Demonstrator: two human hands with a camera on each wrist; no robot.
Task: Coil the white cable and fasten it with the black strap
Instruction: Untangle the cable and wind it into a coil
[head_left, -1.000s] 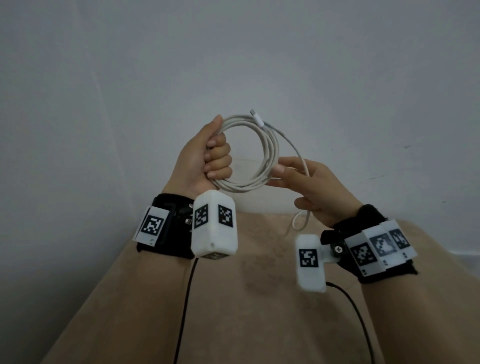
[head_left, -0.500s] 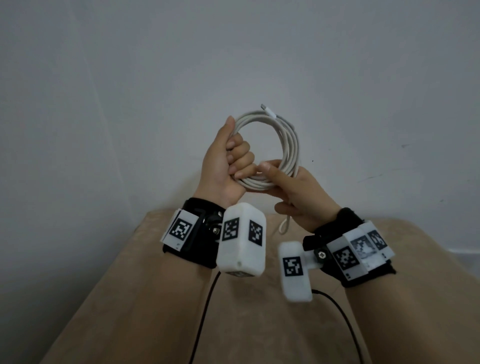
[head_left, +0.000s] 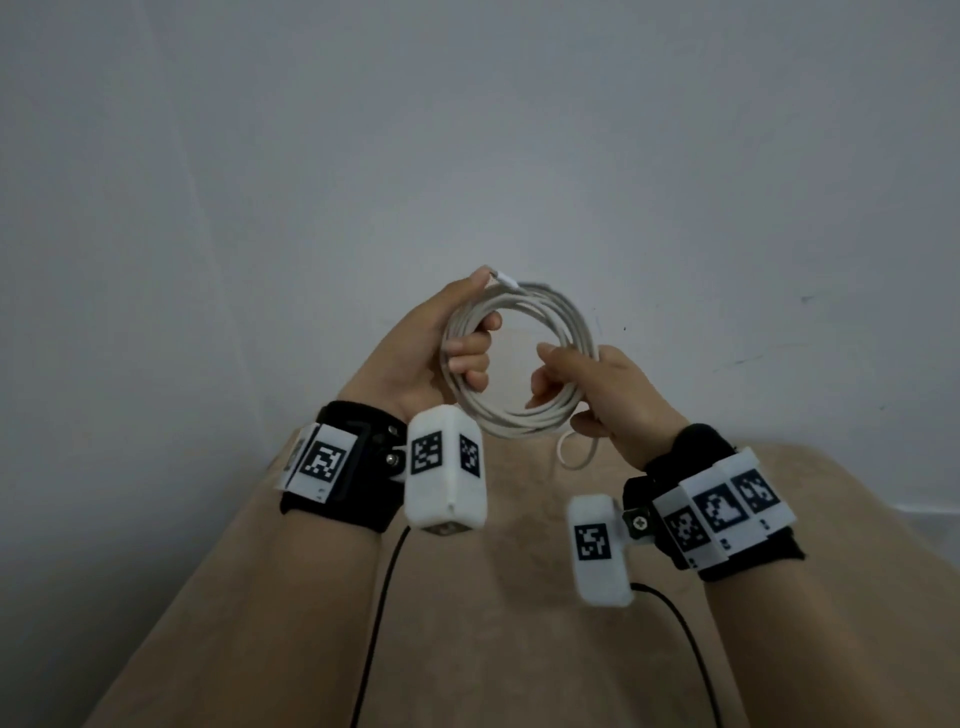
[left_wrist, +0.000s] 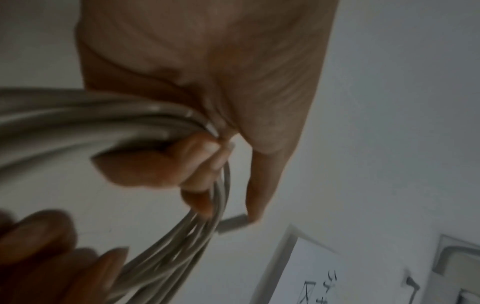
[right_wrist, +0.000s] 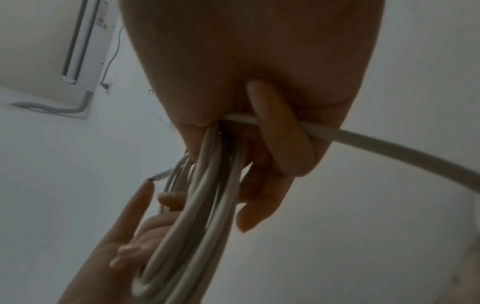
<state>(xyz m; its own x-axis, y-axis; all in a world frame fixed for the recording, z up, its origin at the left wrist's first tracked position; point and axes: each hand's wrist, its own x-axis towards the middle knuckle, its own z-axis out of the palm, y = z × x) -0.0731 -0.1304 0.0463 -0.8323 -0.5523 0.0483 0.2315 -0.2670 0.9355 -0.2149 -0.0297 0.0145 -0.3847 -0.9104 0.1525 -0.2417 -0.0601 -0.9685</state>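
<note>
The white cable is wound into a round coil of several turns, held up in front of the wall. My left hand grips the coil's left side with curled fingers, and a white plug end sticks out by its thumb. My right hand holds the coil's right side, its fingers curled round the strands. A short loose loop of cable hangs below the right hand. No black strap shows in any view.
A beige cloth surface lies under my forearms. A plain grey wall is right behind the coil. Black leads run down from the wrist cameras. A wall-mounted unit shows in the right wrist view.
The coil has turned to face me and looks rounder. My right hand moved from the coil's bottom to its right side. The hanging tail is now a short loop.
</note>
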